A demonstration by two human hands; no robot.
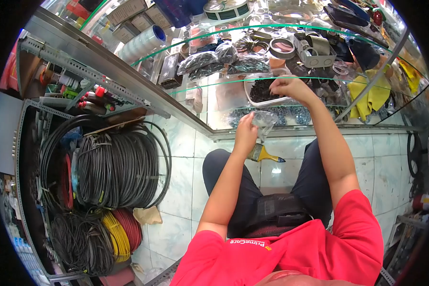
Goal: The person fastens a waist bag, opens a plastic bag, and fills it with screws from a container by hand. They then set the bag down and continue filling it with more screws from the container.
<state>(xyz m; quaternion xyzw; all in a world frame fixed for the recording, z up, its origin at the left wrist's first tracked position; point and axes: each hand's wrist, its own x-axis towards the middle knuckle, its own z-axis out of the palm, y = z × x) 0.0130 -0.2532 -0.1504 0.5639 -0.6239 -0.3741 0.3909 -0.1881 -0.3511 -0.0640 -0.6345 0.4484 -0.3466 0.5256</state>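
Note:
My left hand [246,134] pinches the edge of a clear plastic bag [267,123], which hangs to the right of the fingers in front of the glass case. My right hand [291,88] is over the right side of a white plastic tray [270,103] that holds many small black pieces [259,90]. Its fingers are drawn together in a pinch, and anything between them is too small to make out. Below my left hand, a paintbrush with a yellow handle [269,155] shows against the tiled floor.
A glass display case [214,136] with shelf edges spans the front, its shelves full of hardware. A yellow cloth [369,95] lies inside at right. Black cable coils [117,167], a yellow coil [117,236] and a red coil [130,229] sit on my left beside a metal rack [21,162].

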